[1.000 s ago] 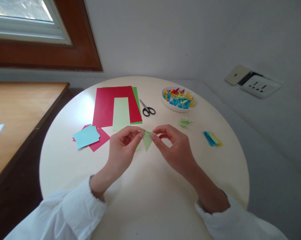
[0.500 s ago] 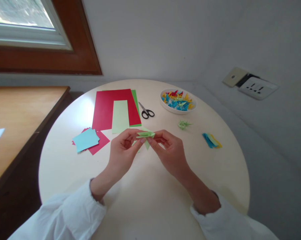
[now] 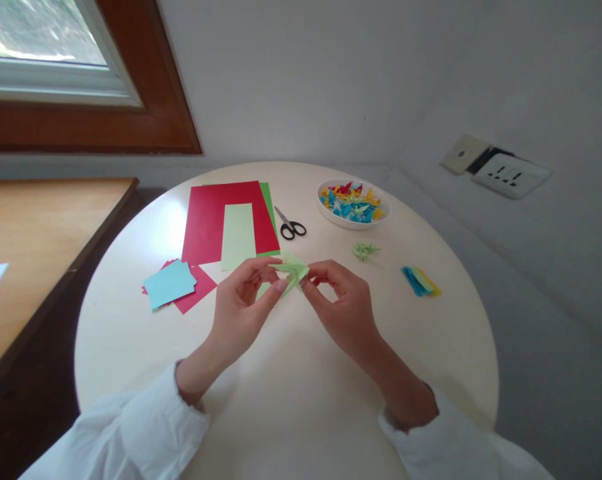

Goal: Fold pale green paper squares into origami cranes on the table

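Note:
A piece of folded light green paper (image 3: pixel 297 269) is held up between both hands above the table. My right hand (image 3: pixel 341 300) pinches its right corner between thumb and fingertips. From the other side my left hand (image 3: pixel 243 300) grips it, the index finger along the upper edge and the thumb at a lower flap. The paper's layers are spread apart on the left, with a gap between them. More light green paper (image 3: pixel 262 289) shows behind the left thumb, partly hidden by the fingers.
On the round table (image 3: pixel 301 400) lie red sheets (image 3: pixel 205 220), a light green strip (image 3: pixel 238 237), scissors (image 3: pixel 291 229), blue cards (image 3: pixel 169 285), small green folded pieces (image 3: pixel 365 251) and coloured slips (image 3: pixel 421 282). A white dish (image 3: pixel 353 222) holds several colourful paper cranes.
The folded paper has gone from a flat, narrow shape to one with its layers spread. My left thumb has moved slightly away from the right thumb.

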The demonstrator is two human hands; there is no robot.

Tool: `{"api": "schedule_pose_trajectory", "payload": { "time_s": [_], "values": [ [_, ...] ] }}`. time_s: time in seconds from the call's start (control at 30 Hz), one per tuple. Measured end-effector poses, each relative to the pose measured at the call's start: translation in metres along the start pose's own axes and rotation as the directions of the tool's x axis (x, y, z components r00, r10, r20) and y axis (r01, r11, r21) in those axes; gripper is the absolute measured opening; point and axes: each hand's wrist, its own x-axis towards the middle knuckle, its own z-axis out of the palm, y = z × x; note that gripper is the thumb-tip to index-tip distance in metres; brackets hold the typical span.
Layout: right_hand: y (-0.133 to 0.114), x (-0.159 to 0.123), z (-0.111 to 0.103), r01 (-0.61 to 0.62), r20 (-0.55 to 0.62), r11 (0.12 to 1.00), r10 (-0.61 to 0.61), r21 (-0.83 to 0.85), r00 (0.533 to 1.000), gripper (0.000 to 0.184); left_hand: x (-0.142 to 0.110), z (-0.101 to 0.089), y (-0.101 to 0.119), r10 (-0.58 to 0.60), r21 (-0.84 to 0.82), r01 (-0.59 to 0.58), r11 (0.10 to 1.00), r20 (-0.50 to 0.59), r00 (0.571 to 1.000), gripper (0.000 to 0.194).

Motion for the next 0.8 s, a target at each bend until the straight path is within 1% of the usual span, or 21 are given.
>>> {"api": "schedule_pose_trajectory", "payload": {
  "time_s": [0.2, 0.27, 0.33, 0.43, 0.5, 0.57, 0.6, 0.7, 0.8],
  "values": [
    [-0.002, 0.002, -0.002, 0.125, -0.003, 0.987, -0.126, -0.099, 0.992, 0.009, 0.001, 0.001, -0.002, 0.032, 0.135, -0.028, 0.990, -0.021, 0.999, 0.012],
    [-0.002, 0.002, -0.001, 0.153, -0.002, 0.981, -0.155, -0.118, 0.988, 0.010, 0.002, 0.001, -0.002, 0.029, 0.153, -0.023, 0.988, -0.038, 0.999, 0.011],
    [-0.002, 0.002, 0.000, 0.177, -0.031, 0.972, -0.184, -0.154, 0.982, 0.009, 0.002, 0.002, -0.001, 0.011, 0.153, 0.000, 0.988, -0.071, 0.997, 0.010],
    [-0.003, -0.001, 0.002, 0.221, -0.129, 0.944, -0.258, -0.245, 0.957, 0.011, 0.002, 0.002, -0.001, -0.038, 0.145, 0.056, 0.988, -0.124, 0.992, 0.009],
    [-0.005, -0.004, 0.003, 0.291, -0.147, 0.908, -0.346, -0.301, 0.927, 0.013, 0.002, 0.002, -0.002, -0.067, 0.125, 0.085, 0.988, -0.147, 0.987, 0.009],
    [-0.007, -0.008, 0.004, 0.369, -0.107, 0.867, -0.425, -0.336, 0.899, 0.015, 0.003, 0.002, -0.003, -0.086, 0.081, 0.099, 0.992, -0.156, 0.984, 0.011],
    [-0.008, -0.009, 0.005, 0.390, -0.077, 0.853, -0.441, -0.348, 0.894, 0.016, 0.003, 0.002, -0.003, -0.093, 0.056, 0.103, 0.993, -0.156, 0.983, 0.012],
    [-0.009, -0.011, 0.008, 0.391, -0.012, 0.834, -0.429, -0.390, 0.903, 0.018, 0.002, 0.002, -0.004, -0.106, 0.014, 0.109, 0.994, -0.148, 0.983, 0.014],
    [-0.008, -0.011, 0.010, 0.365, 0.004, 0.831, -0.400, -0.420, 0.917, 0.019, 0.001, 0.003, -0.004, -0.082, 0.021, 0.086, 0.996, -0.129, 0.988, 0.015]
  ]
}}
